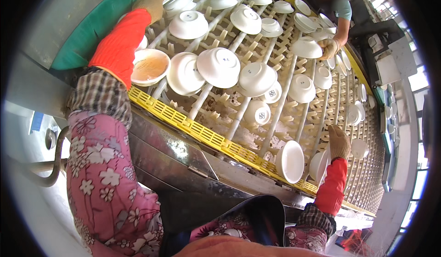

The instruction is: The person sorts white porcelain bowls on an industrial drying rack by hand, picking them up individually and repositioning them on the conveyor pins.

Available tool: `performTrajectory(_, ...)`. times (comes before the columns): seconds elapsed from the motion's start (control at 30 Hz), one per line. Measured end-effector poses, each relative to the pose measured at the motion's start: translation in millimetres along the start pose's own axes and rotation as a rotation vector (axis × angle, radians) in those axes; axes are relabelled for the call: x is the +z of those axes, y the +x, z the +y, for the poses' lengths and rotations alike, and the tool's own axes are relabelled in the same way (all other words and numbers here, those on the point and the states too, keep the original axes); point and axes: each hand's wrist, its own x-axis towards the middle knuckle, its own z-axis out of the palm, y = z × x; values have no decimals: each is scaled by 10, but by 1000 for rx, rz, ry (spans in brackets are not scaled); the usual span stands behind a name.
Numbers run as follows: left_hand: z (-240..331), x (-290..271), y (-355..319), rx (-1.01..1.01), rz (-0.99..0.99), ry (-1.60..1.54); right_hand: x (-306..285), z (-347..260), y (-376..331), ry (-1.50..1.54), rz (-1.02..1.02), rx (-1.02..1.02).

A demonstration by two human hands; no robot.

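My left hand (153,4), in a tan work glove under a red knitted cuff, reaches to the far left. It is beside an upturned white bowl (178,4); its fingertips are mostly hidden, so a grip cannot be made out. Near the front right, my right hand (339,142), gloved alike, is over the pegged conveyor. Next to its wrist a white bowl (318,166) stands tilted, with another white bowl (290,161) on its side to the left. The right fingers' far side is hidden. Near my left cuff lies a white bowl with an orange-brown stained surface (150,67).
Many upturned white bowls (218,67) sit on the conveyor's rods and pegs. A yellow slotted edge strip (197,127) borders its near side. Across it, a co-worker's gloved hand (328,49) touches a white bowl (307,47). A green curved panel (94,32) is at left.
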Motion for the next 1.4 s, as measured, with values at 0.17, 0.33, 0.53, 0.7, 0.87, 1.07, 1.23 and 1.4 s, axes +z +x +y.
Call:
performTrajectory(0.17, -761, -380, 458, -148, 247, 35, -146, -274, -325, 66, -44, 13)
performTrajectory(0.33, -114, -199, -177, 180, -158, 33, -220, -389, -386, 27, 11, -17)
performTrajectory(0.53, -1, -366, -281, 470, -377, 180, -110, -461, -295, 39, 21, -94)
performTrajectory(0.7, 249, -29, 86, 61, -110, -243, -112, -470, -303, -6, 109, -151)
performTrajectory(0.87, 357, 147, 217, -62, -181, -134, -181, -448, -437, -12, 130, -227)
performTrajectory(1.07, -592, -567, 777, -283, 337, 253, -214, -441, -474, 38, 113, -217)
performTrajectory(1.23, 18, -841, 615, -1, 778, -31, -147, -572, -368, 128, 11, -129)
performTrajectory(1.4, 888, -68, 200, 248, -439, 131, -156, -614, -406, 323, -59, -89)
